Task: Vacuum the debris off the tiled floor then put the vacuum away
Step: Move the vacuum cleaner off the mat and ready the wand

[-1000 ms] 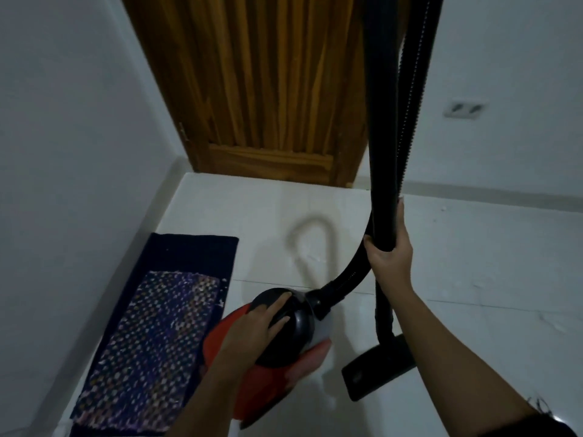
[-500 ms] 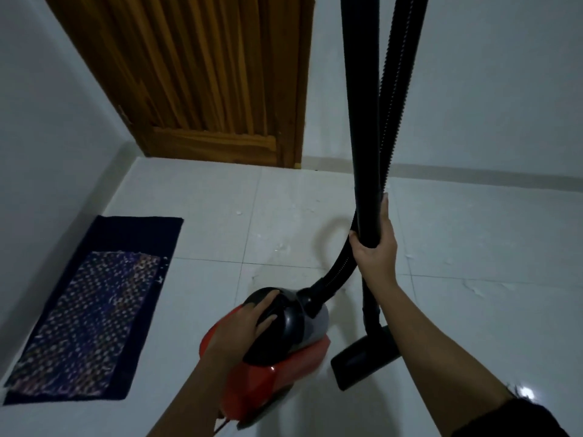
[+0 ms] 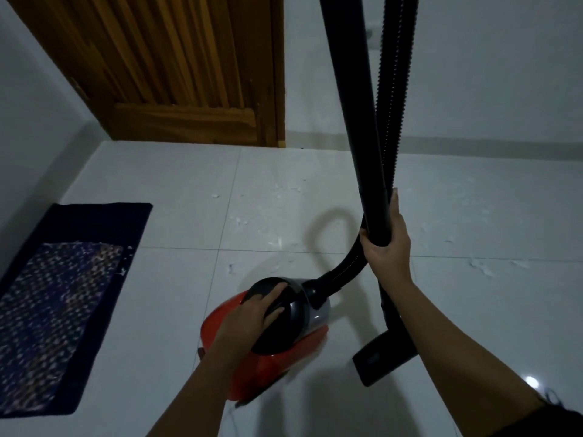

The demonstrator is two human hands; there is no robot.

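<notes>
I am looking down on a dim, white-tiled room where a person is gripping a canister vacuum in both bare hands. The left hand [image 3: 252,313] is lying palm-down over the black domed top of the red vacuum body [image 3: 268,335], fingers spread and curled across the dome; whether they are closing round a handle there, I cannot tell. The vacuum body is sitting low in the middle of the view, on or just above the tiled floor [image 3: 157,310], with contact hidden by its own bulk. The right hand [image 3: 386,244] is wrapping firmly around the black wand [image 3: 356,121], thumb pointing up along the tube, holding it near upright. Just beside the wand, the ribbed black hose [image 3: 396,89] is running up out of the top of the view, then looping back down behind the hand to plug into the front of the vacuum body. The black floor nozzle [image 3: 378,357] is resting at the foot of the wand, to the right of the vacuum body and apart from it. Small pale flecks of debris [image 3: 284,244] are lying scattered over the tiles ahead of the vacuum and off to the right. A dark blue patterned mat [image 3: 63,294] is lying flat along the left wall, with a few flecks at its edge. A wooden door [image 3: 176,74] is standing closed in the far corner.
</notes>
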